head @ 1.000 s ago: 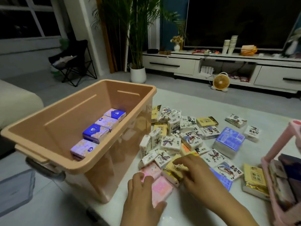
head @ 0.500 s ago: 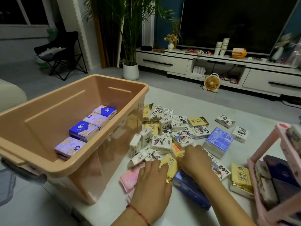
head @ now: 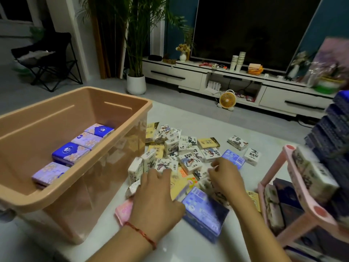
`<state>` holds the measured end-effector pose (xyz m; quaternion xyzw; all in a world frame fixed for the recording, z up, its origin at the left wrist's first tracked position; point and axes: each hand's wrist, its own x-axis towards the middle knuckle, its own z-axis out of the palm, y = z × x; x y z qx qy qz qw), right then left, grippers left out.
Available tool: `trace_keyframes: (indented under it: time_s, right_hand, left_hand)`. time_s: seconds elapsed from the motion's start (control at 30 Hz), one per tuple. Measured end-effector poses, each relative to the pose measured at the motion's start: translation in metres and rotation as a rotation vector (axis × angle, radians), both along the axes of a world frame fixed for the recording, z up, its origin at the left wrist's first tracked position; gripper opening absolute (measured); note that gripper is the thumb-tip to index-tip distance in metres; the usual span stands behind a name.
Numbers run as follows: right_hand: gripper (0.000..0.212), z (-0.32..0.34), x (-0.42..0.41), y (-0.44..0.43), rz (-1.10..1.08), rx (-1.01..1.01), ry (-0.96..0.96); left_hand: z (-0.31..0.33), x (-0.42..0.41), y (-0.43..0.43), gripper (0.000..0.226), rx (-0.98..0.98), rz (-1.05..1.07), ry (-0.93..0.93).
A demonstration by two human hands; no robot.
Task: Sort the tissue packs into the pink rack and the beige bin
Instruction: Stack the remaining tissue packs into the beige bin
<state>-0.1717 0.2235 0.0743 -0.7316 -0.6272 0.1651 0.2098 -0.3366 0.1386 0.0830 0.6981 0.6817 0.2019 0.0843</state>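
Observation:
The beige bin (head: 130, 100) stands on the left of the white table and holds several blue and lilac tissue packs (head: 70, 152) in a row. The pink rack (head: 306, 200) at the right edge holds white and dark blue packs. Between them lies a pile of white patterned packs (head: 188, 144), yellow packs (head: 207, 142) and blue packs (head: 233, 159). My left hand (head: 156, 195) rests flat on the near packs, beside a pink pack (head: 123, 210) and a large dark blue pack (head: 205, 210). My right hand (head: 224, 176) has its fingers curled down onto the white packs; its grip is hidden.
A white TV stand (head: 170, 72) with a big screen runs along the far wall. On the floor in front stand a small yellow fan (head: 227, 100) and a potted palm (head: 136, 84). A black folding chair (head: 47, 59) is at the far left.
My view has swung right, bringing more of the pink rack in. Both hands have moved forward over the pile, and the large dark blue pack now lies uncovered between them.

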Motion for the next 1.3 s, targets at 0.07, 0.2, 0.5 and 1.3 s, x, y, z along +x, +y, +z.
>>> trace_keyframes:
  time_s: [0.07, 0.2, 0.5, 1.3]
  right_hand:
    - [0.034, 0.000, 0.018, -0.005, -0.058, 0.003, -0.046]
    - [0.040, -0.004, 0.036, -0.019, 0.008, -0.179, -0.223]
    - [0.068, -0.012, 0.042, -0.032, 0.145, -0.471, -0.677]
    - [0.102, 0.172, -0.209, -0.002, 1.154, 0.231, 0.373]
  left_hand:
    - [0.019, -0.007, -0.008, 0.079, 0.002, -0.005, -0.128]
    - [0.052, -0.022, -0.020, 0.086, 0.049, 0.014, -0.251]
    - [0.069, -0.038, -0.033, 0.077, 0.036, -0.077, -0.482]
    - [0.088, -0.191, 0.045, 0.027, -0.897, 0.523, -0.108]
